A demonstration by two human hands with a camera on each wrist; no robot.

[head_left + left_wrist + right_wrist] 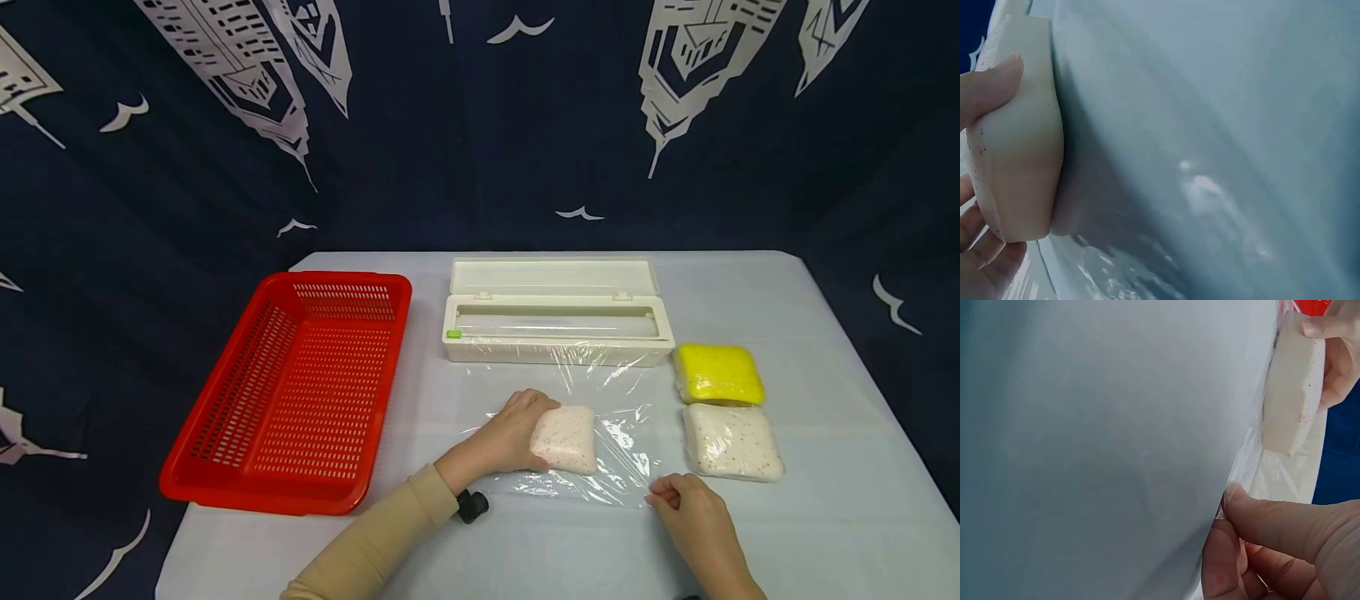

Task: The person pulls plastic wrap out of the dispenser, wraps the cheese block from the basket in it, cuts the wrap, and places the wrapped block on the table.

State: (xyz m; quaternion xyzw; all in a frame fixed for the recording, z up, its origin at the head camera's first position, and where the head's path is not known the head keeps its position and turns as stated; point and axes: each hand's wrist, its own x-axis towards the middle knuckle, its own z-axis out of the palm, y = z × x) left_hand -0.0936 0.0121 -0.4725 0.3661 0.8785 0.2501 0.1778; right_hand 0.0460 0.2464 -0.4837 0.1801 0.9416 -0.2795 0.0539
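Observation:
My left hand [513, 433] grips a white speckled sponge [567, 440] by its left side. In the left wrist view the thumb [1004, 84] is on one edge of the sponge [1029, 137] and the fingers are at the other. Under the sponge lies a clear sheet of cling film [618, 442], which runs out from the white cling film dispenser [558, 350] behind it. With thumb and index finger, my right hand [697, 521] pinches the near right corner of the film, as the right wrist view also shows at the thumb [1254, 512].
The dispenser's lid [555, 277] stands raised, with a green slider [453, 334] at its left end. A red plastic basket [300, 400] stands to the left. On the right lie a film-wrapped yellow block [718, 373] and a film-wrapped white speckled sponge [733, 442].

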